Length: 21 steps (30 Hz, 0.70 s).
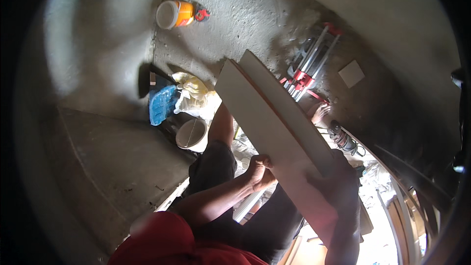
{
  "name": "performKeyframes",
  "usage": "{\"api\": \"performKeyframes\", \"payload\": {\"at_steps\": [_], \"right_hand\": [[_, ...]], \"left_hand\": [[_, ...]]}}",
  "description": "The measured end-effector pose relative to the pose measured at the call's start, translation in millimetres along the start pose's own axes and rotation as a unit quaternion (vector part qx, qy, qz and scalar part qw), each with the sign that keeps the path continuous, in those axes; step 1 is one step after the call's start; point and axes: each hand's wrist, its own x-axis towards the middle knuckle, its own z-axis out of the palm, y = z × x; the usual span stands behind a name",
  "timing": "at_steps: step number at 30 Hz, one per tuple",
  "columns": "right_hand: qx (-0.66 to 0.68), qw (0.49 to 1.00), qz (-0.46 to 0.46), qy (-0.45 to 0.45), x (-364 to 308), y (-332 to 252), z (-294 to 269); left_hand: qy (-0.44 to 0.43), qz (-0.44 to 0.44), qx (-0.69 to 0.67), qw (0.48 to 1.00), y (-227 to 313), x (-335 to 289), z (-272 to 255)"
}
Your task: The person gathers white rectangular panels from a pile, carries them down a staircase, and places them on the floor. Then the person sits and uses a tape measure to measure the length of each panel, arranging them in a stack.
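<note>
Two long, flat pale tiles (265, 122) with brownish edges are held up slantwise in front of me, one partly behind the other. My left hand (260, 174) is closed on the near tile's left edge, fingers curled around it. My right hand (338, 181), in shadow, grips the right side of the tiles lower down, its thumb over the face; its far fingers are hidden. Beyond the tiles, a red and silver manual tile cutter (310, 68) lies on the floor, its near end close to my bare foot (320, 112).
A square tile (351, 73) lies right of the cutter. A corded power tool (343, 140) rests below it. An orange bucket (176, 14) lies at the far wall. On the left are a blue bag (163, 104), a yellowish plastic bag (194, 93) and a white bucket (192, 135).
</note>
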Motion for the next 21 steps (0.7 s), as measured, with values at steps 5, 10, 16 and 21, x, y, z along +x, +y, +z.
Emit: {"api": "performKeyframes", "payload": {"at_steps": [5,10,16,21], "right_hand": [[-0.057,0.998,-0.018,0.007,89,-64,28],[-0.046,0.994,-0.071,-0.065,189,-149,64],[-0.134,0.974,-0.145,-0.114,307,-259,118],[-0.189,0.952,-0.187,-0.148,390,-340,163]], "left_hand": [[0.015,0.039,-0.066,0.997,79,37,-25],[-0.012,0.116,-0.087,0.989,183,50,-53],[-0.126,0.195,-0.177,0.956,312,77,-101],[-0.204,0.252,-0.237,0.916,394,115,-152]]}}
